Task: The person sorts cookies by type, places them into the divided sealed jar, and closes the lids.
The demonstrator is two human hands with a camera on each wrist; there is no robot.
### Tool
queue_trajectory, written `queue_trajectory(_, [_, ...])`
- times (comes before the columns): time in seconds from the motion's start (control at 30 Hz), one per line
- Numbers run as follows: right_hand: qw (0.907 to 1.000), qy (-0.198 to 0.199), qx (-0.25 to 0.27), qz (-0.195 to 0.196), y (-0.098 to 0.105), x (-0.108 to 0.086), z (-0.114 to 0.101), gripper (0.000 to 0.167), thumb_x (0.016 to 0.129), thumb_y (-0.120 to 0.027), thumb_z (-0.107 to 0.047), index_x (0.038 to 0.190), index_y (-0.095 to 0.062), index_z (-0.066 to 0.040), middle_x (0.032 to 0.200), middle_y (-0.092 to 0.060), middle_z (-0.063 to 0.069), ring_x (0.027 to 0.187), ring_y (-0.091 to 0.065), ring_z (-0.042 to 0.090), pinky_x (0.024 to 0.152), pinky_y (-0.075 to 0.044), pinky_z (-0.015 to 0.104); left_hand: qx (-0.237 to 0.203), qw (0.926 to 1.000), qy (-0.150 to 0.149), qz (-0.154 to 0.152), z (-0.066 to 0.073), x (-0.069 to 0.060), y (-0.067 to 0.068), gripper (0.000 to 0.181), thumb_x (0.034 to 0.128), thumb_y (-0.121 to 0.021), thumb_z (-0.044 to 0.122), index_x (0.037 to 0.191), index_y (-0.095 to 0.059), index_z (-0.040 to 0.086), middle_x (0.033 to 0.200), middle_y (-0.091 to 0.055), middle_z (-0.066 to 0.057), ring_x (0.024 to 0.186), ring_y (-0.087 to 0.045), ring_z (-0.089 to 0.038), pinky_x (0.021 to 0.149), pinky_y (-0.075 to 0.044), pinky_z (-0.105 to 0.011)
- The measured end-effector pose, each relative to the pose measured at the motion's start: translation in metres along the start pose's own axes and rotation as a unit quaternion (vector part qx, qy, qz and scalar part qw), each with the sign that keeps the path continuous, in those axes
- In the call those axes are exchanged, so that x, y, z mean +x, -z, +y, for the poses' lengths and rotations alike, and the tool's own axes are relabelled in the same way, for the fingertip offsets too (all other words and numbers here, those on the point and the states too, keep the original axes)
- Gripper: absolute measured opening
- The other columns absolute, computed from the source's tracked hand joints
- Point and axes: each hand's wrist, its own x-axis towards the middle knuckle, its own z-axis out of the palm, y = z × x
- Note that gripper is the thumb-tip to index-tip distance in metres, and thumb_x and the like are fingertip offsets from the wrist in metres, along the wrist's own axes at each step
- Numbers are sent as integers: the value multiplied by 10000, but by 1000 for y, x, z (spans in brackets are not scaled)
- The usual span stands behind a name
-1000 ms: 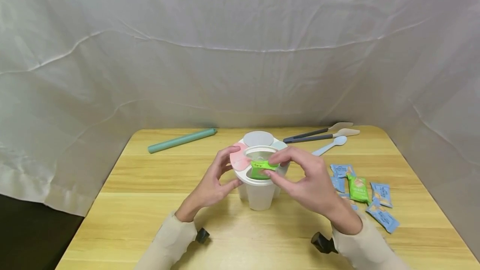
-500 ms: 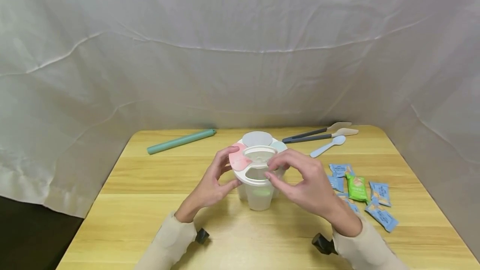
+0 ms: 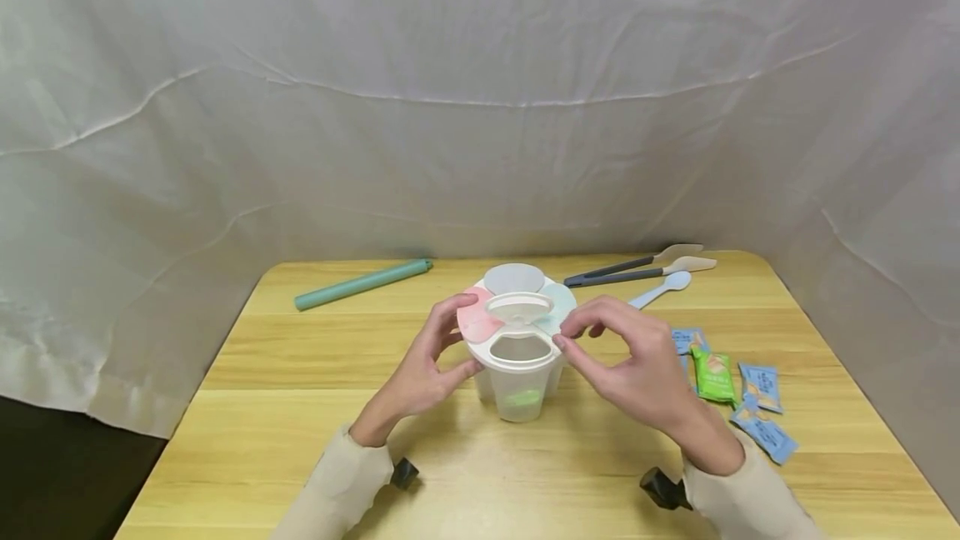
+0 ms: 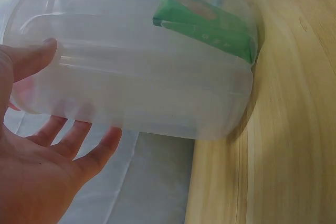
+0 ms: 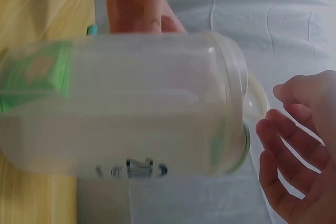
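A clear divided container (image 3: 487, 386) stands on the table, its white top bearing pink, grey and pale green lids. The white front lid (image 3: 519, 304) is flipped up over an uncovered opening. Through the wall, a green snack packet (image 4: 207, 24) shows at the bottom of the front compartment. My left hand (image 3: 420, 373) grips the container's left side, thumb in front and fingers around the back. Just right of the opening, my right hand (image 3: 637, 357) hovers by the rim with loosely bent fingers and nothing between them, as the right wrist view confirms.
Right of the container lie several blue packets (image 3: 763, 433) and another green packet (image 3: 714, 375). Dark-handled tongs (image 3: 637, 273) and a pale blue spoon (image 3: 663, 288) rest behind them. A teal tube (image 3: 363, 283) lies back left. A grey curtain (image 3: 480, 148) hangs behind.
The right hand let the green packet drop through the opening into the front compartment, then moved a little to the right. The left hand stays on the container.
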Motion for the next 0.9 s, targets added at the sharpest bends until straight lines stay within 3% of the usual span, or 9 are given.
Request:
queue_trajectory(0.2, [9995,-276,-124,121,14,-5,11,237,824,-861,62,937,-770,-126,890,-782,-19,831,-685,49,761,-548,149,-26,10000,33,29,0,-2,0,838,914,-789,-103,1619,-382,92,1721,-400,-120,1494,-525,-210,1213,-536,-474])
queue_trajectory(0.53, [9933,-974,-584,194,43,-19,31,263,825,-879,76,946,-783,-136,878,-784,-27,804,-661,-28,778,-553,106,0,10000,95,16,3,-2,0,836,920,-788,-94,1623,-378,101,1722,-403,-109,1491,-531,-218,1221,-527,-402])
queue_trajectory(0.9, [9881,-1279,-788,314,66,-34,51,323,805,-878,121,951,-790,-152,879,-782,-48,758,-670,-41,748,-562,94,18,10000,38,6,3,-2,0,834,923,-786,-95,1623,-375,100,1722,-403,-120,1494,-532,-234,1221,-528,-433])
